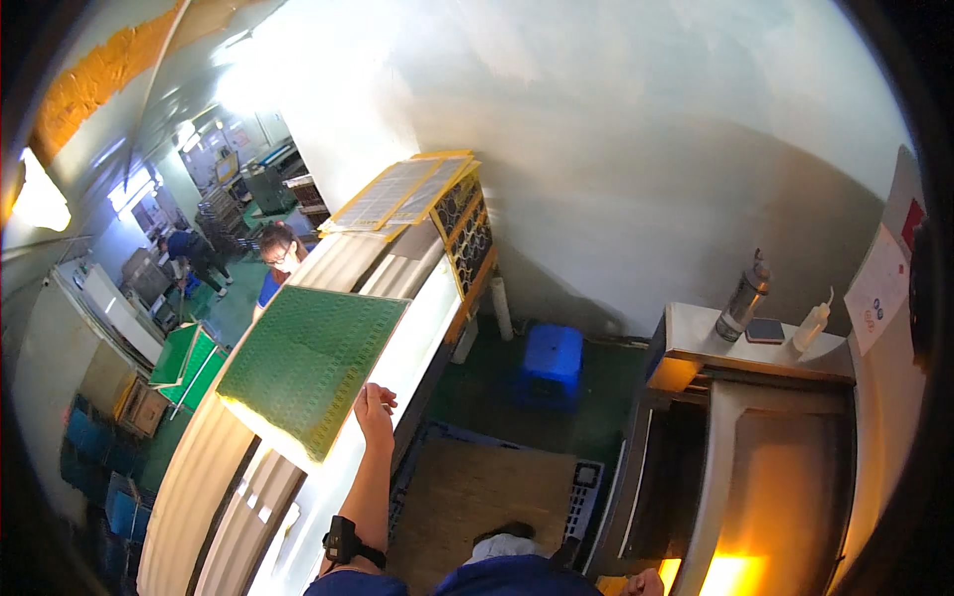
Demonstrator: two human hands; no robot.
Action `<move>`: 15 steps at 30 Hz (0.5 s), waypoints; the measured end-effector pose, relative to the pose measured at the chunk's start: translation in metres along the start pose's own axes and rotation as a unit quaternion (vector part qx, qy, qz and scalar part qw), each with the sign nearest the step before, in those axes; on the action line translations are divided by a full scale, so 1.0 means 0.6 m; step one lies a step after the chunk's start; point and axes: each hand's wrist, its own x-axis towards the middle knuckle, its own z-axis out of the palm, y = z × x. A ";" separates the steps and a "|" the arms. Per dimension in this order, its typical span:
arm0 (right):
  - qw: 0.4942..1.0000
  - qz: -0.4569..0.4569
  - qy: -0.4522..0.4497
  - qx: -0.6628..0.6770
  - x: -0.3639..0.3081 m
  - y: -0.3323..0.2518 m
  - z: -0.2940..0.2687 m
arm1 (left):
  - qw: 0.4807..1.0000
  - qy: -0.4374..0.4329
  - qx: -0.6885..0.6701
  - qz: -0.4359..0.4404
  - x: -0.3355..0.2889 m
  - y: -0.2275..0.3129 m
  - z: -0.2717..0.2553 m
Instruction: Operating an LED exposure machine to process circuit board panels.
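Observation:
A large green panel with a fine repeated pattern lies tilted over a long, brightly lit work surface. At the panel's right edge is my left hand, its fingers bent closed against that edge; the exact grip is partly hidden. A black band with a small device sits on my left wrist. My right hand shows only in part at the lower edge, fingers curled, beside the machine's orange glow. What it holds, if anything, is out of sight.
Beyond the panel is another person; a second person bends farther back. Yellow-edged frames stand at the surface's far end. A blue stool is by the wall. A bottle tops the machine at right.

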 end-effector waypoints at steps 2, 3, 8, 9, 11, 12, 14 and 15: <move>1.000 -0.003 -0.006 -0.011 0.010 0.004 -0.022 | 0.995 0.047 -0.077 -0.050 -0.003 0.020 -0.003; 1.000 -0.007 -0.008 -0.015 0.017 0.005 -0.031 | 0.978 0.087 -0.158 -0.105 -0.004 0.027 -0.003; 0.997 -0.055 0.037 -0.037 0.044 0.029 -0.113 | 0.966 0.042 -0.118 -0.226 -0.054 -0.046 0.034; 0.994 -0.070 0.067 -0.041 0.052 0.045 -0.150 | 0.966 -0.022 -0.125 -0.225 -0.103 -0.088 0.063; 0.989 -0.026 0.141 0.030 0.034 -0.057 -0.128 | 0.944 -0.170 -0.035 -0.279 -0.231 -0.136 0.102; 0.962 -0.128 0.165 -0.176 0.045 -0.028 -0.182 | 0.887 -0.266 0.001 -0.377 -0.300 -0.152 0.130; 0.914 -0.193 0.236 -0.266 0.054 -0.054 -0.226 | 0.793 -0.325 0.083 -0.509 -0.420 -0.189 0.180; 0.894 -0.163 0.298 -0.293 0.046 -0.080 -0.242 | 0.766 -0.420 0.149 -0.462 -0.467 -0.151 0.217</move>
